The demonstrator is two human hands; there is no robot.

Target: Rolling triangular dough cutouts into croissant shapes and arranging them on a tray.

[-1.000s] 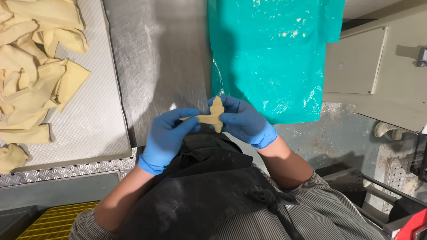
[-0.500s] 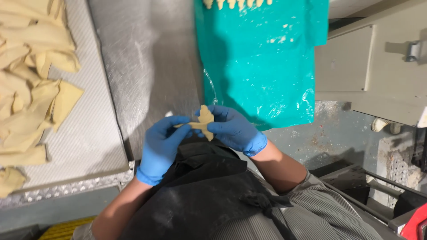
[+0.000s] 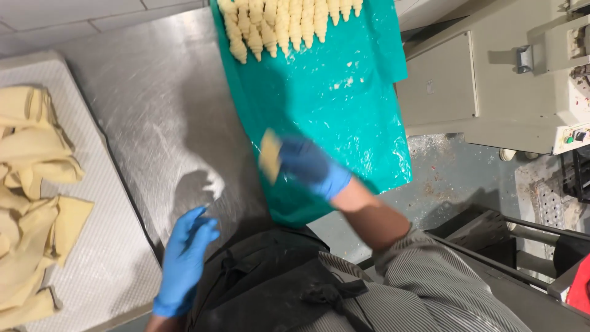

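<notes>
Both my hands wear blue gloves. My right hand holds a small rolled piece of pale dough and is blurred with motion over the teal sheet. A row of several rolled dough pieces lies at the sheet's far end. My left hand is down near my dark apron, at the front edge of the steel table, with its fingers apart and nothing in it.
A white perforated tray at the left carries a pile of flat cut dough triangles. A beige machine housing stands to the right of the table, with a dark metal frame and grey floor below it.
Both hands were together rolling the dough at my front. Now the right hand has carried the dough forward over the teal sheet, and the left hand has let go and dropped back.
</notes>
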